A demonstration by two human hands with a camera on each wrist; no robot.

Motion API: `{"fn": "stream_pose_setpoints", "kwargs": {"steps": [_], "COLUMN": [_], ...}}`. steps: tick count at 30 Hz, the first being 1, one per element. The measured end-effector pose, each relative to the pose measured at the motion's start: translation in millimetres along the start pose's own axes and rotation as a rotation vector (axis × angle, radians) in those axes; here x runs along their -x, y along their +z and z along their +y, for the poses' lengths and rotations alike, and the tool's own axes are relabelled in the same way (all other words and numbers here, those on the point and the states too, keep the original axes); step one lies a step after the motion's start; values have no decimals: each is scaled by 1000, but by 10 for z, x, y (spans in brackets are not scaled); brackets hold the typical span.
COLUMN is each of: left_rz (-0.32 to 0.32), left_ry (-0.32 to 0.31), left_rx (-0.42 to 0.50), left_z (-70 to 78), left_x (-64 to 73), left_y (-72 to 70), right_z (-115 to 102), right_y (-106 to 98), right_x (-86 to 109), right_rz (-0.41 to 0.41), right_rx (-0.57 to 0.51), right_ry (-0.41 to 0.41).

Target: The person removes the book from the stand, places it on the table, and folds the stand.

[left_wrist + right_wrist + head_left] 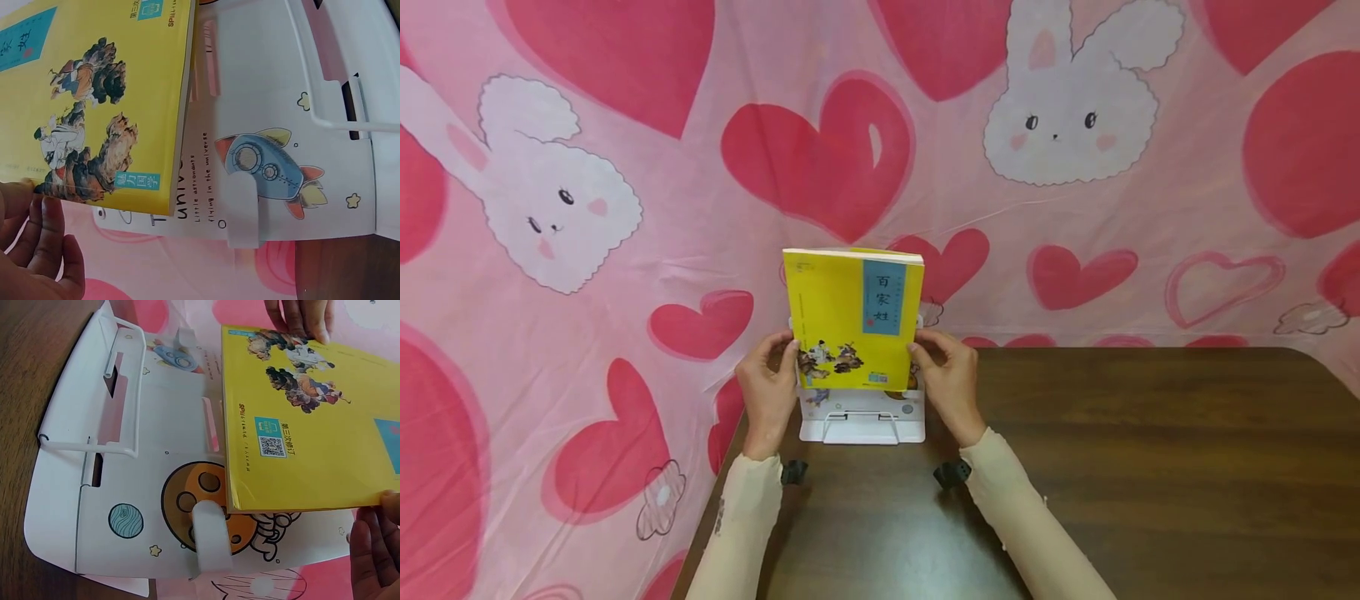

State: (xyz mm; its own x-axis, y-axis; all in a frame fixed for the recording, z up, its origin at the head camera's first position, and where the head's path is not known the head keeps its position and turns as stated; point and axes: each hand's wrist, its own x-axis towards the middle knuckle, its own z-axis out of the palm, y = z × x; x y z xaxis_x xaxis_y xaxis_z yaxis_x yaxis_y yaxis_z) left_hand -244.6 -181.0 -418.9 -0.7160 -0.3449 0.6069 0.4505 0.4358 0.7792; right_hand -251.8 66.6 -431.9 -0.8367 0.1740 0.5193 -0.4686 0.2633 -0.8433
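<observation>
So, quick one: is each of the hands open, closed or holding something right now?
Left hand: holding the yellow book by its left edge.
Right hand: holding the same book by its right edge.

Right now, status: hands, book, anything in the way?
Left hand, right hand pinching yellow book by its sides. Book before white stand, apart from wire rest. White side clips near its lower corners, possible snag.

backdrop (951,183): pink, red hearts (820,162), white rabbits (1071,142) | table (1150,450): brown, wood-grained
</observation>
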Motion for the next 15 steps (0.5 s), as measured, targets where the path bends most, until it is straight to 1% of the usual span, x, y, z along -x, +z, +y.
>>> {"fn": "stream_pose_setpoints", "kwargs": {"steps": [5, 9, 15], "left_rz": [-17, -37, -81], "left_ry": [6, 2, -45], "left_rx": [15, 37, 51], "left_z": [17, 32, 104], "left_x": [-16, -32, -26], "left_y": [-24, -37, -72], "right_z": [-33, -45, -70], "right_y": [-25, -57, -128], "right_x": [-7, -20, -42], "right_rz": [-20, -51, -102], "right_rx": [-12, -31, -35], "right_ry": [-2, 30, 73]}}
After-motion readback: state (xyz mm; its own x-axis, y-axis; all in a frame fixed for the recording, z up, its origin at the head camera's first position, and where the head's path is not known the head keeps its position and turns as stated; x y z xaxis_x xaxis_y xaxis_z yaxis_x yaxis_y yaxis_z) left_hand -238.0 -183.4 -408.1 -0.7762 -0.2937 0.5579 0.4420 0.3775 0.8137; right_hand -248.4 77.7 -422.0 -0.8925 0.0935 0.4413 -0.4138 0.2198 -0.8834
